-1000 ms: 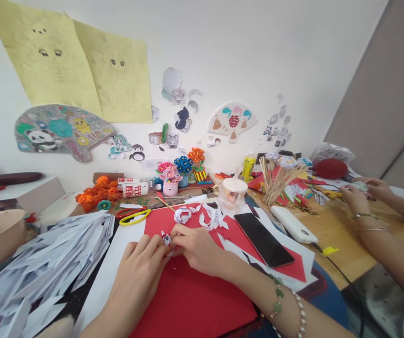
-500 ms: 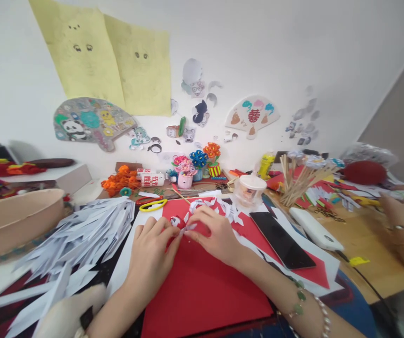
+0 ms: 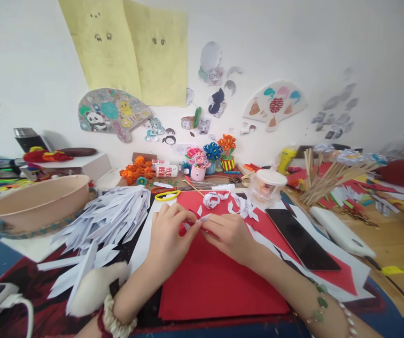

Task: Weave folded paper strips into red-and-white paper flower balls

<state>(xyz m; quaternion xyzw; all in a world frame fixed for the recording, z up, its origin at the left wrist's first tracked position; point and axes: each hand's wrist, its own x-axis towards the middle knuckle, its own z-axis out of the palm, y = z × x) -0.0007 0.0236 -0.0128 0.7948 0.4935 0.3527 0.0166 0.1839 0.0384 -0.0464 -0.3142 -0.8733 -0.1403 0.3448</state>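
Observation:
Over a large red sheet of paper, both my hands meet in a pinch. Between the fingertips is a small white paper strip with some red paper beside it; fingers hide most of it. My left hand is closed on its left end, thumb against index finger. From the other side my right hand pinches the same strip. Just beyond the hands lies a curled white paper flower. Left of my left hand rests a heap of folded white paper strips.
Yellow-handled scissors lie behind my hands. At right are a black phone, a lidded cup, a white power bank and a bundle of sticks. A beige basin stands at left, a white plush item by my left wrist.
The view has turned to the left, so the co-worker's hands at the right edge are out of sight. My fingers have shifted closer together around the paper strip.

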